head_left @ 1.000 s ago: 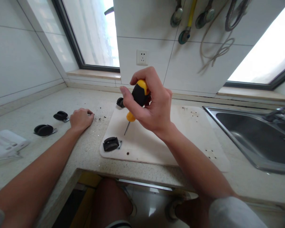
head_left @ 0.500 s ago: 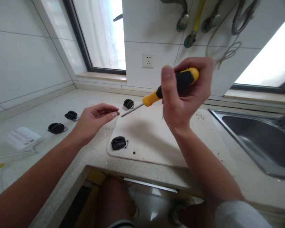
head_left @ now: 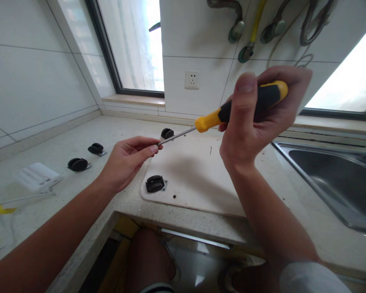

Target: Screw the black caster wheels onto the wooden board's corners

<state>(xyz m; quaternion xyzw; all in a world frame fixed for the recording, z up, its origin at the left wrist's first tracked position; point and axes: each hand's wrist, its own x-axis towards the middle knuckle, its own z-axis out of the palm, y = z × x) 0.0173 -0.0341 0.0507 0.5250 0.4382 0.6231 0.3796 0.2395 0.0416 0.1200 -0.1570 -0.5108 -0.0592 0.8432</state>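
My right hand (head_left: pixel 242 138) is wrapped around the yellow and black handle of a screwdriver (head_left: pixel 212 119), thumb lying along it. Its metal shaft slants down to the left, the tip meeting the fingertips of my left hand (head_left: pixel 126 160). Between that thumb and forefinger is a pinched small screw (head_left: pixel 157 144), mostly hidden by the fingers. Below both hands lies a white board (head_left: pixel 198 195) with small holes. One black caster (head_left: pixel 155 184) with a metal plate rests on its near left corner, and another black caster (head_left: pixel 167 133) is at its far left corner.
Two more casters, a nearer one (head_left: pixel 77 164) and a farther one (head_left: pixel 95 148), lie on the counter at left. Beyond them is a white box-shaped device (head_left: pixel 38 177) with a cable. A steel sink (head_left: pixel 329 175) is at right. A wall socket (head_left: pixel 192 80) and pipes are behind.
The screwdriver tip, apart from my left fingertips before, now touches there. My right hand appears farther right in view, and my left hand has shifted slightly right.
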